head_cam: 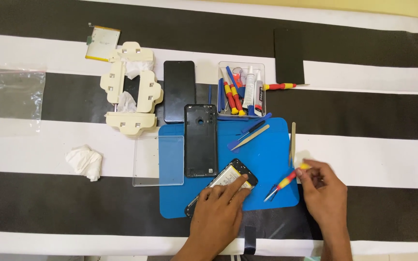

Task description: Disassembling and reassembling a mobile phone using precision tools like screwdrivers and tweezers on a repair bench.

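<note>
Careful: blue mat [267,145] is crowded, near the tabletop's front edge. Your left hand [218,212] lies flat, fingers spread on the opened phone [226,181] at its near side. Right hand [322,191] pinches the red-yellow screwdriver [286,181]; a slip could likely gouge the exposed battery.

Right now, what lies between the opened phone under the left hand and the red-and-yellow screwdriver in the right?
Head view: only bare blue work mat separates the opened black phone, under the left hand, from the red-and-yellow screwdriver held by the right hand.
</note>
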